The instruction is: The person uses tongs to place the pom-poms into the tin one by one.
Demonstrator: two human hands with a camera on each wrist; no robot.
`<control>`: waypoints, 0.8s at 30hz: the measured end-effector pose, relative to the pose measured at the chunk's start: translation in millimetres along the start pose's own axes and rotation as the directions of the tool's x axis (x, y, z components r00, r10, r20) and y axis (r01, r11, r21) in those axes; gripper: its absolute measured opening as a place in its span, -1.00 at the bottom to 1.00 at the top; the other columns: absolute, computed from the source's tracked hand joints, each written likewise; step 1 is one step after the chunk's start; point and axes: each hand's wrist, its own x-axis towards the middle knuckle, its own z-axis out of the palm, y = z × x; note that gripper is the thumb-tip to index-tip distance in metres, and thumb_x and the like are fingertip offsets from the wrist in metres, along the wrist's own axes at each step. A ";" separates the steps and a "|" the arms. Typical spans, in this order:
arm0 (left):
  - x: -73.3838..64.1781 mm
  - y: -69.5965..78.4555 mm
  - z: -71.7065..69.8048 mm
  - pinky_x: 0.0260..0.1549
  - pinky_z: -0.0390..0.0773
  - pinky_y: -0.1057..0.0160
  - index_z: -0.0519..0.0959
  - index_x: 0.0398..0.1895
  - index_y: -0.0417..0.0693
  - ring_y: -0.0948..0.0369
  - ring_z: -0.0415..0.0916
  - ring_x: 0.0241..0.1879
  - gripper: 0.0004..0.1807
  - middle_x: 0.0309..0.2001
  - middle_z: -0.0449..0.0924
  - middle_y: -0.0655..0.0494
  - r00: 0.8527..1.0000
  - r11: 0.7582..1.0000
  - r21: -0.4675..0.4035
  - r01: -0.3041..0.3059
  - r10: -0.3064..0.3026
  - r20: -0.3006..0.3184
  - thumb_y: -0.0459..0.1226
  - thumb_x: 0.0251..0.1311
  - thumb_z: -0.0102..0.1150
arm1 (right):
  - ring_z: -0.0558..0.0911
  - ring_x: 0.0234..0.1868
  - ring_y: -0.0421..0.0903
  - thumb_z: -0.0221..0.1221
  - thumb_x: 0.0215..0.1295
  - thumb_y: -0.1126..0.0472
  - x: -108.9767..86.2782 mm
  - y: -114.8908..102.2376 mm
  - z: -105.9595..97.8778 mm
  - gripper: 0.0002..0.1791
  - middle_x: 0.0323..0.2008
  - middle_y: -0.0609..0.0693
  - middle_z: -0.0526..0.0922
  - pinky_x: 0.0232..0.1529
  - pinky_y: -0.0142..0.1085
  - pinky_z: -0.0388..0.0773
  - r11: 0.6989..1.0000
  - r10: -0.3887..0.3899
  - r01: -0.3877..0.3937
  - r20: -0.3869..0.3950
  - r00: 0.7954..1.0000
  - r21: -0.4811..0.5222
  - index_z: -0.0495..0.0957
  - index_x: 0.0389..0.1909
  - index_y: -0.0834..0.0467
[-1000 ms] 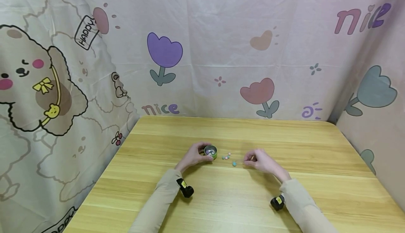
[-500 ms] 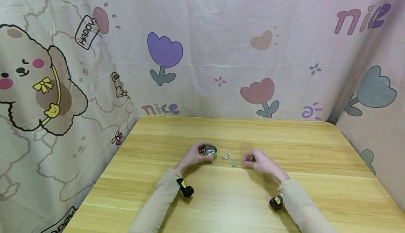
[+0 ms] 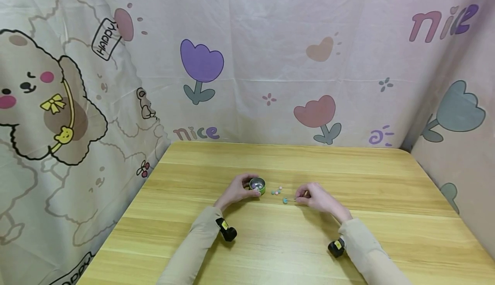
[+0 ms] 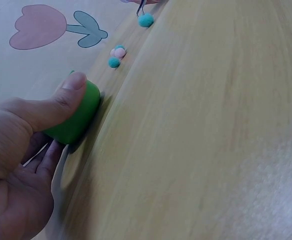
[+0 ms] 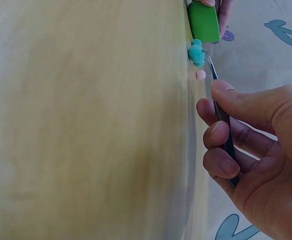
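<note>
My left hand [image 3: 236, 191] grips a small round green tin [image 4: 86, 112], thumb on the near side and fingers behind. The head view shows a silvery inside with several pale little balls in it. In my right hand [image 3: 320, 197] a pair of dark tweezers [image 5: 223, 115] is pinched between thumb and fingers. Their bent metal tips are right at a teal pom-pom [image 4: 146, 20], to the right of the tin. Between tin and tweezers lies a small cluster of pom-poms, among them a teal pom-pom [image 4: 114, 62] and a pink pom-pom [image 5: 201, 74].
The wooden table [image 3: 247, 246] carries the tin and pom-poms near its middle. Behind it hangs a pale printed curtain [image 3: 267, 53], which also covers the left and right sides. A black wrist camera [image 3: 226, 231] sits on the left sleeve, another black camera [image 3: 336, 248] on the right.
My right hand has shifted slightly left with the tweezers, and the teal pom-pom at their tips has moved slightly left too. The left hand and tin stay in place.
</note>
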 end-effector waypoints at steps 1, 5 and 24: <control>0.0 0.3 0.0 0.30 0.53 -0.05 0.44 0.28 -0.34 -0.18 0.54 0.21 -0.30 0.22 0.54 -0.31 1.000 1.000 0.002 0.003 -0.003 -0.001 -0.41 0.03 0.49 | 0.49 -0.49 -0.36 0.27 0.31 0.33 0.1 0.1 0.0 -0.95 -0.44 -0.05 0.70 -0.47 -0.49 0.48 1.000 0.000 0.000 -0.001 1.000 -0.001 0.67 -0.35 0.19; -0.1 1.9 0.3 0.30 0.54 -0.03 0.44 0.28 -0.33 -0.17 0.54 0.21 -0.30 0.23 0.53 -0.30 1.000 1.000 0.007 0.013 -0.013 -0.001 -0.40 0.03 0.49 | 0.48 -0.49 -0.37 0.28 0.31 0.31 0.1 1.4 1.1 -0.94 -0.44 -0.04 0.70 -0.47 -0.50 0.47 1.000 -0.006 0.005 -0.005 1.000 -0.001 0.67 -0.36 0.20; -0.2 0.9 0.2 0.30 0.54 -0.02 0.44 0.28 -0.34 -0.17 0.54 0.21 -0.30 0.22 0.54 -0.29 1.000 1.000 0.014 -0.003 0.003 0.003 -0.40 0.03 0.49 | 0.47 -0.52 -0.40 0.28 0.28 0.33 -0.6 5.3 3.8 -0.95 -0.48 -0.09 0.69 -0.50 -0.49 0.46 1.000 -0.027 0.027 -0.036 0.999 -0.003 0.68 -0.37 0.18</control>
